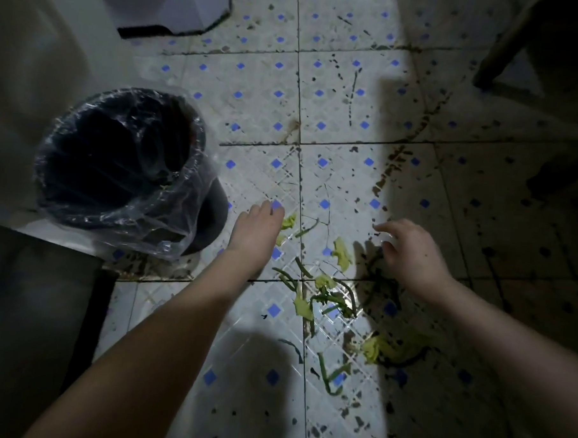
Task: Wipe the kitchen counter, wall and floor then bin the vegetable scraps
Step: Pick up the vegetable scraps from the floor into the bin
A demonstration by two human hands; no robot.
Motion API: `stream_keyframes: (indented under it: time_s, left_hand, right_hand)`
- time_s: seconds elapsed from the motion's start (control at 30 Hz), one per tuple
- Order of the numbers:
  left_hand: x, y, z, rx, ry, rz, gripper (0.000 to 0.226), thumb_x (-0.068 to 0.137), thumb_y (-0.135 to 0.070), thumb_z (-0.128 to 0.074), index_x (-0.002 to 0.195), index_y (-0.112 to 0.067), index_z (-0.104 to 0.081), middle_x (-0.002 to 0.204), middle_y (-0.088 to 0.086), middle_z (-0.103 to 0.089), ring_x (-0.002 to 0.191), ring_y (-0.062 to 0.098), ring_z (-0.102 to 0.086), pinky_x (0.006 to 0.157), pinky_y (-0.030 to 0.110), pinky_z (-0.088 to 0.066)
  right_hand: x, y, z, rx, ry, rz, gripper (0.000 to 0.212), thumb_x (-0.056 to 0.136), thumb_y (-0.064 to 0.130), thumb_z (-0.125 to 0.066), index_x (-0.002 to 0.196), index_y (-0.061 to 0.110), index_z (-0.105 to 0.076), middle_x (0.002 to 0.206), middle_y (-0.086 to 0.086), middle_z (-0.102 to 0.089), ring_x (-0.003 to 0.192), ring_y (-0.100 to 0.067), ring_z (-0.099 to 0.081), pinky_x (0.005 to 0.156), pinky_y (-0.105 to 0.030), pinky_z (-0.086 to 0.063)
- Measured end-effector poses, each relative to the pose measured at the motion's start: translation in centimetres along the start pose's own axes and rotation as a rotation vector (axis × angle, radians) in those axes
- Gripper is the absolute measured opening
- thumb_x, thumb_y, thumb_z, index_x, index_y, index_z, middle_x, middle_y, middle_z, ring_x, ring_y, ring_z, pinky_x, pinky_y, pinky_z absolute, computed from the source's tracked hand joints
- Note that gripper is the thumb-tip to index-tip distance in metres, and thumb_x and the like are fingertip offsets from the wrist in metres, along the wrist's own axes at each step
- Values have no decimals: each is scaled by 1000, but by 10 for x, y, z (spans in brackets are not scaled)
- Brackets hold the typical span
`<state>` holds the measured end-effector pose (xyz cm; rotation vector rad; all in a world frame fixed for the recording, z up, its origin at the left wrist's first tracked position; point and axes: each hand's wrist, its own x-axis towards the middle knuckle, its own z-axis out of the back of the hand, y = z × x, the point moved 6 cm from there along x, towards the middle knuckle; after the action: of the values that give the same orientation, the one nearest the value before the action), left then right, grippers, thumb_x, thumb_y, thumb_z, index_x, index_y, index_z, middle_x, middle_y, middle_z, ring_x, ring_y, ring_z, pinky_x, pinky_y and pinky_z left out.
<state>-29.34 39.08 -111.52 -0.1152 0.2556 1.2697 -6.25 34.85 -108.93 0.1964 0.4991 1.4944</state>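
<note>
Green vegetable scraps point(324, 296), leaf bits and thin stems, lie scattered on the tiled floor point(253, 320) between my arms. A dark round bin point(83, 206) lined with clear plastic stands at the left. My left hand point(255, 232) reaches down to the floor just right of the bin, its fingertips touching a pale green leaf piece point(289, 221); whether it grips the piece is unclear. My right hand point(412, 254) hovers over the scraps' right side with fingers spread and nothing in it.
The white tiles with blue diamonds carry dark stains and specks. A dark cabinet point(38, 323) fills the lower left, a white appliance base point(171, 8) sits at top left, and a dark chair or table leg point(507, 49) stands at the upper right.
</note>
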Motion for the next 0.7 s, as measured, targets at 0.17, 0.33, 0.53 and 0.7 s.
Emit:
stream_keyframes:
  time_s: [0.17,0.33,0.53,0.7]
  left_hand:
    - [4,-5,-24,12,67,9,56,76,6,-60,124,-11,-37,124,13,-46,112,32,-46,92,40,-39]
    - [10,-7,-25,6,29,4,55,74,8,-60,121,-11,-40,119,12,-51,110,31,-48,93,39,-38]
    - [20,-33,-8,-177,-88,-34,39,85,8,-49,119,-10,-45,115,14,-51,101,32,-52,83,38,-40]
    - [25,-50,-16,-223,-78,-50,34,91,-8,-55,123,-10,-43,121,13,-47,105,31,-50,81,37,-42]
  right_hand:
    - [-4,-4,-8,38,12,-39,33,90,7,-54,121,16,-60,122,-7,-58,114,-24,-53,90,-34,-44]
    - [-4,-2,-17,86,45,-60,31,93,13,-52,123,16,-58,125,-8,-56,114,-23,-53,94,-40,-47]
    - [-6,-4,-25,73,56,-39,28,95,14,-50,121,16,-59,119,-8,-59,105,-24,-56,85,-40,-51]
    - [-8,-6,-26,92,54,-42,28,94,11,-50,120,15,-60,120,-7,-60,105,-22,-58,85,-37,-50]
